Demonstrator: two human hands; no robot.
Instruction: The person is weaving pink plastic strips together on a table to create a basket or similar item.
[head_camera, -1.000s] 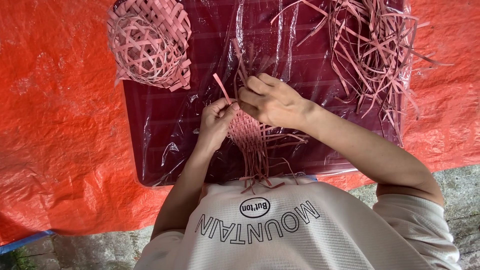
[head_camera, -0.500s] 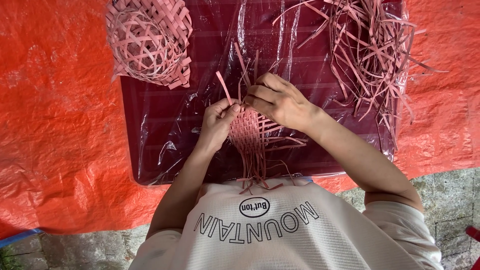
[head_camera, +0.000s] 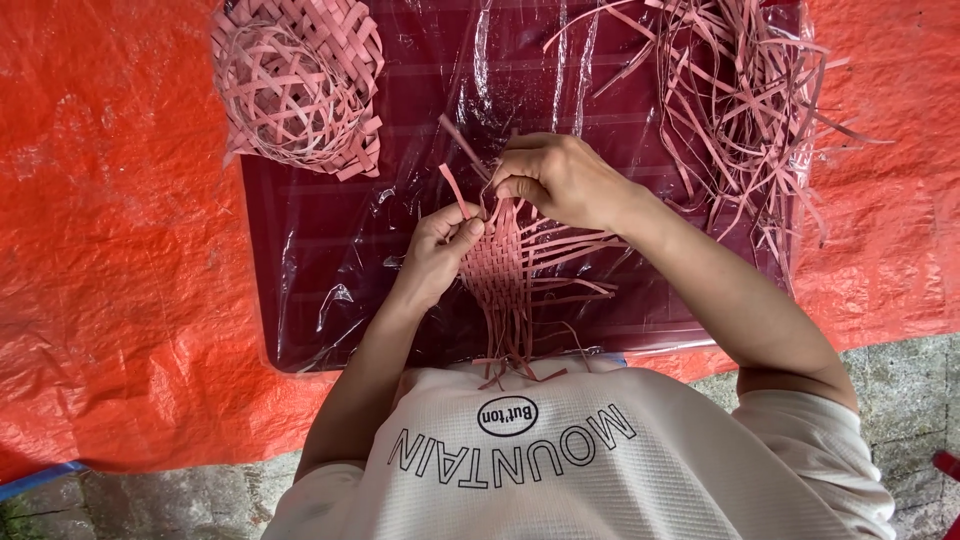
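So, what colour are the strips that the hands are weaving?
Pink, seen best in the head view: the woven strips.

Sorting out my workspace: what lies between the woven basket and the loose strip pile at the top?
In the head view, between the basket and the strip pile lies only the dark red mat under wrinkled clear plastic.

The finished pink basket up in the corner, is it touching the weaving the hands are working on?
Apart. The head view shows the pink basket at the upper left, with bare dark red plastic sheet between it and the woven piece held by the left hand and right hand.
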